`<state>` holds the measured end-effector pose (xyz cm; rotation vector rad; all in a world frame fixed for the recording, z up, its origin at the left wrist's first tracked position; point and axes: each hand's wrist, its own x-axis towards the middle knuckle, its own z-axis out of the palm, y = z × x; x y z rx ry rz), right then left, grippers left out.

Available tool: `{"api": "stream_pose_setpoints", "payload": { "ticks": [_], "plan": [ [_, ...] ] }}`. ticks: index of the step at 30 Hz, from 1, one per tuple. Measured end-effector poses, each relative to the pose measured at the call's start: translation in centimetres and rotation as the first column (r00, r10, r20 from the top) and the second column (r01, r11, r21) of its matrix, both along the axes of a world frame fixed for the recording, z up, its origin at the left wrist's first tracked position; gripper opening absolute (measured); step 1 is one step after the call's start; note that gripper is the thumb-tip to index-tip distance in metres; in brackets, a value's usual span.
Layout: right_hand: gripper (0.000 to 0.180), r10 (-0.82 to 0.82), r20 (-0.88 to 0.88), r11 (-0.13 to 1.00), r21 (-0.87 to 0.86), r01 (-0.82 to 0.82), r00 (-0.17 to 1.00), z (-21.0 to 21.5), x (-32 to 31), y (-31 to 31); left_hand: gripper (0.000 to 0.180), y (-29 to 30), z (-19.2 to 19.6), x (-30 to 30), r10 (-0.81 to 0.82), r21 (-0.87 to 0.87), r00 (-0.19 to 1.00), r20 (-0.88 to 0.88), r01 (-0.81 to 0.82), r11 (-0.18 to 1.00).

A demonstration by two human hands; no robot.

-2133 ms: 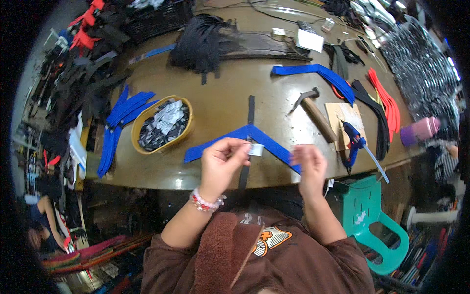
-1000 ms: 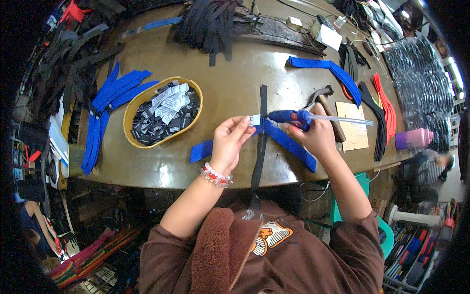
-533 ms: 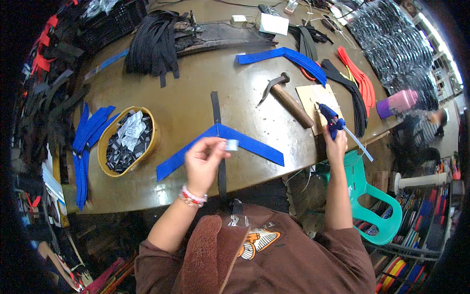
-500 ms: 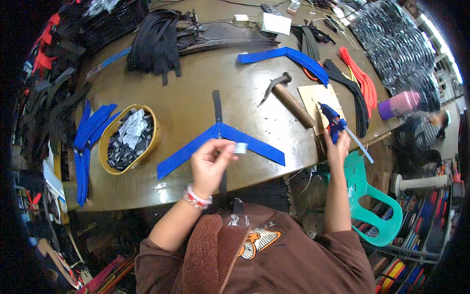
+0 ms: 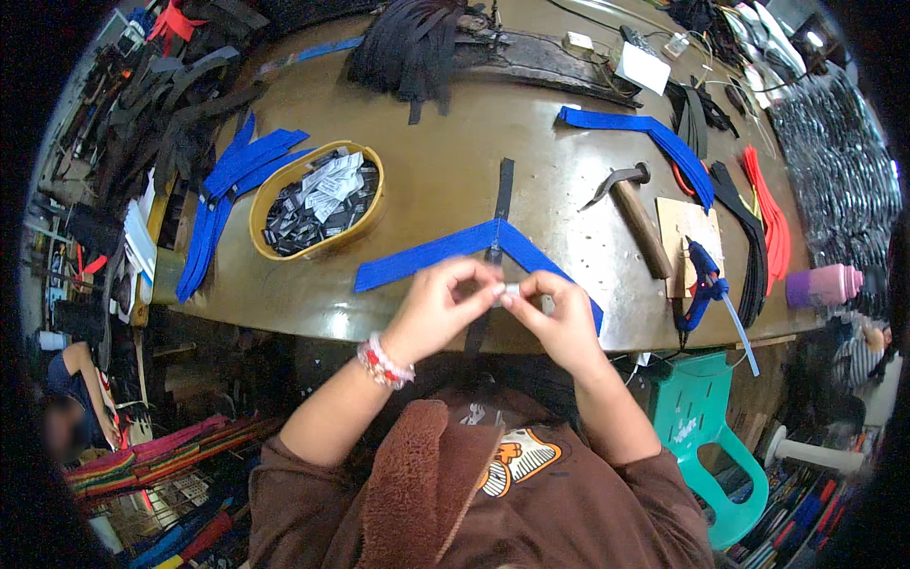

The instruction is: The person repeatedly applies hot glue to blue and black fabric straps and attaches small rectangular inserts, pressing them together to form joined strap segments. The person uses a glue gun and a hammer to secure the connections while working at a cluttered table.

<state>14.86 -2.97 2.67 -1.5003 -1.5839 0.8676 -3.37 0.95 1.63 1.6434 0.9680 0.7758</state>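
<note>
Fingertips of my left hand point(image 5: 438, 305) and my right hand point(image 5: 561, 321) meet in a pinch around a small pale label point(image 5: 512, 289), mostly hidden by them. Just beyond lies a blue strap point(image 5: 408, 259) bent in a wide V on the table. A black strip point(image 5: 505, 188) runs under its peak toward me, partly covered by my hands. To the right, a blue glue gun point(image 5: 703, 277) with a clear glue stick rests against a small wooden board point(image 5: 684, 223), out of either hand.
A yellow oval tub point(image 5: 259, 226) of labels stands left, beside several blue straps point(image 5: 213, 223). A hammer point(image 5: 640, 223) lies right of the V, below more blue straps point(image 5: 678, 154). Farther right are black straps point(image 5: 742, 228), red straps point(image 5: 770, 223), a pink-purple bottle point(image 5: 823, 285) and a green chair point(image 5: 697, 417).
My right hand has let go of the glue gun, now lying at the board, and has come left to the label. The whole view has shifted, moving the table's things rightward.
</note>
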Motion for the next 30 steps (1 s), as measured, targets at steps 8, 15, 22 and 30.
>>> {"api": "stream_pose_setpoints", "payload": {
  "ticks": [8,15,22,30],
  "plan": [
    [0.026,-0.174,0.321,0.93,0.364,0.049,0.931,-4.5,0.1,4.2,0.02,7.4,-1.8,0.5,0.129,0.269,0.898,-0.421,-0.012,0.963],
    [0.032,-0.128,0.491,0.927,0.369,-0.072,0.862,-5.0,-0.3,3.4,0.018,6.2,-2.6,1.7,0.3,0.403,0.853,-0.426,-0.118,0.908],
    [0.039,0.154,0.738,0.94,0.096,-0.328,0.657,-2.5,1.0,5.0,0.02,6.0,-2.6,-0.5,0.199,0.727,0.884,-0.424,0.202,0.656],
    [0.025,0.268,0.932,0.435,0.108,-0.894,0.243,-1.3,2.3,7.3,0.027,5.9,-4.0,-1.3,0.093,0.746,0.885,-0.455,0.322,0.584]
  ]
}}
